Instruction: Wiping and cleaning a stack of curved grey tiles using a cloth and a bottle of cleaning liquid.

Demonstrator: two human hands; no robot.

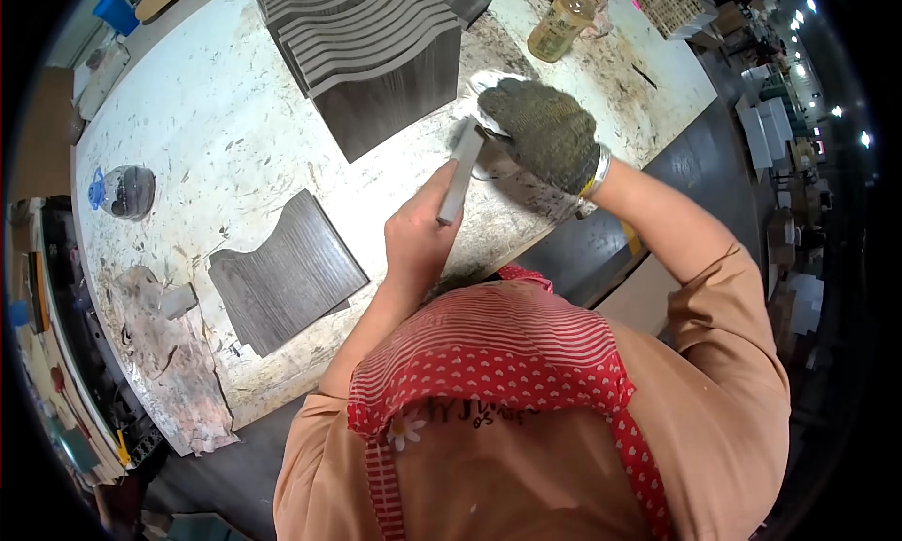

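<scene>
My bare left hand [418, 235] is closed around a grey board [459, 176], which is held up so that its narrow edge shows. My right hand [543, 135], in a dark, soiled knit glove, is curled at the board's far end. A small dark tip shows by its fingers, too little to name, and white material shows beside the knuckles. Ahead stands a stack of grey wood-grain boards [385, 94] with wavy edges. More such boards [287, 276] lie flat on the stained white table [225, 132], left of my left hand.
A clear bottle of yellowish liquid [562, 26] stands at the far right. At the left are a plastic bottle with dark contents [129, 191], a stained cloth [169, 372] and a small pale block [178, 301]. A blue cup [116, 13] is at the far left.
</scene>
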